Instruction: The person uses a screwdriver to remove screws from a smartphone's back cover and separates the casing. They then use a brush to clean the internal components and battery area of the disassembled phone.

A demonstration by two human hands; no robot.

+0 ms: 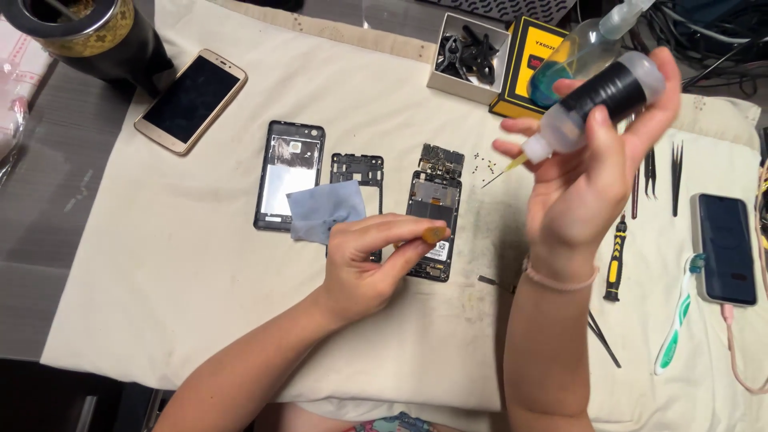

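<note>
My right hand (588,180) holds a clear squeeze bottle (602,100) with a black label, tilted so its thin needle tip points down-left over the cloth. My left hand (368,264) pinches a small orange-brown cap (436,234) between thumb and fingers, just over the opened phone body (434,220). Above that body lies a separate circuit board (441,160). A black mid-frame (357,172) and a black back cover (290,172) lie to the left, with a blue-grey wipe (324,210) partly over them.
A cream cloth (200,280) covers the table. A gold phone (190,100) lies far left, a dark cup (88,36) behind it. A white box of black clips (472,56), yellow box (524,60), spray bottle (588,48), tiny screws (480,164), screwdriver (614,260), tweezers (676,172), toothbrush (676,320), charging phone (724,248) sit right.
</note>
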